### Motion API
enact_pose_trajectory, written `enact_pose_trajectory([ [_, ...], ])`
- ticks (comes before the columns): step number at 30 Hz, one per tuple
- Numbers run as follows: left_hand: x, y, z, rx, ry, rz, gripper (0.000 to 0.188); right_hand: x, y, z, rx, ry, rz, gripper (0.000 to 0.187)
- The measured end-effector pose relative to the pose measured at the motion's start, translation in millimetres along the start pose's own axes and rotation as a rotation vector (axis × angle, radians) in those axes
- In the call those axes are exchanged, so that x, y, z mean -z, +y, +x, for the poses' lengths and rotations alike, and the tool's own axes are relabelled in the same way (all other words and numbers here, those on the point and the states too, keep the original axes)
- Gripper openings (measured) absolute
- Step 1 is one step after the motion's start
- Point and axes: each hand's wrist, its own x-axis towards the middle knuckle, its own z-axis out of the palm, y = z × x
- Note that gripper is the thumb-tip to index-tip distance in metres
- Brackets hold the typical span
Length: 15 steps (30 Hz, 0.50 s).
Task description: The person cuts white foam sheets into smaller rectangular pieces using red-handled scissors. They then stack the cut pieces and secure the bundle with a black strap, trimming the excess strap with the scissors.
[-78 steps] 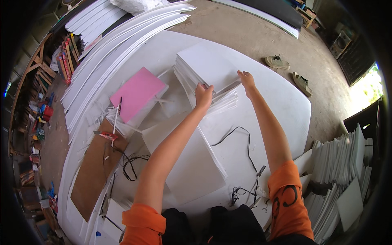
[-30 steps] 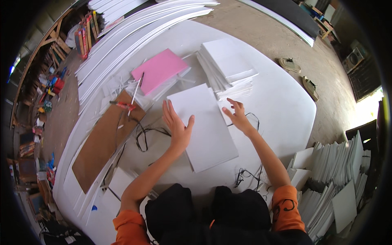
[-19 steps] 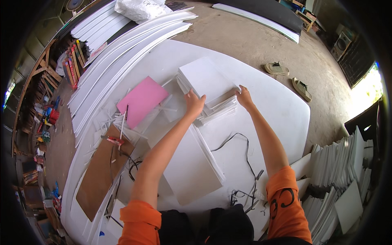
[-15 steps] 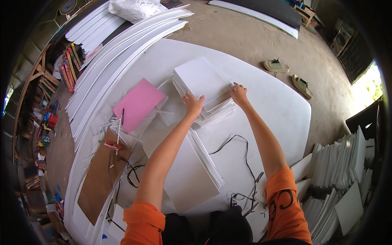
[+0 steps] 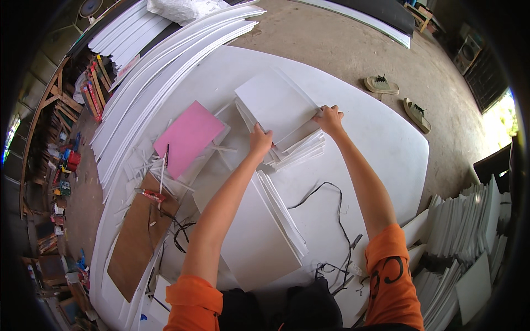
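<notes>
A white rectangular board (image 5: 276, 102) lies over a stack of similar white sheets (image 5: 306, 153), its near edge lifted a little off those below. My left hand (image 5: 260, 140) grips its near left corner, fingers closed on the edge. At the near right corner my right hand (image 5: 331, 119) is closed on the same board; some fingertips are hidden beneath. Whether one sheet or several are between the fingers I cannot tell. Closer to me rests a stack of larger white boards (image 5: 254, 231). Left of the hands a pink sheet (image 5: 193, 135) lies with a dark pen (image 5: 167, 154) on its edge.
Thin white offcuts (image 5: 144, 160) surround a red-handled tool (image 5: 150, 195) on a brown board (image 5: 138, 248). Long curved white panels (image 5: 160, 94) line the left. Black cord (image 5: 338, 207) trails at right. White sheets (image 5: 464, 220) stand stacked lower right; shoes (image 5: 382, 85) lie beyond the surface.
The board's near edge has risen slightly, and its near right corner has moved a little right with my right hand. Both hands keep their hold; the whole view has shifted slightly.
</notes>
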Motion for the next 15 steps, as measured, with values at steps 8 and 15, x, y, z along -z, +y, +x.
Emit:
enact_pose_trajectory([
  [8,14,9,-10,0.019,-0.138,0.03,0.05,37,-14,-10,-0.148,-0.351,0.785,0.04],
  [15,12,1,-1,0.165,-0.262,-0.092,0.031,86,-23,-31,-0.065,0.04,0.616,0.043],
])
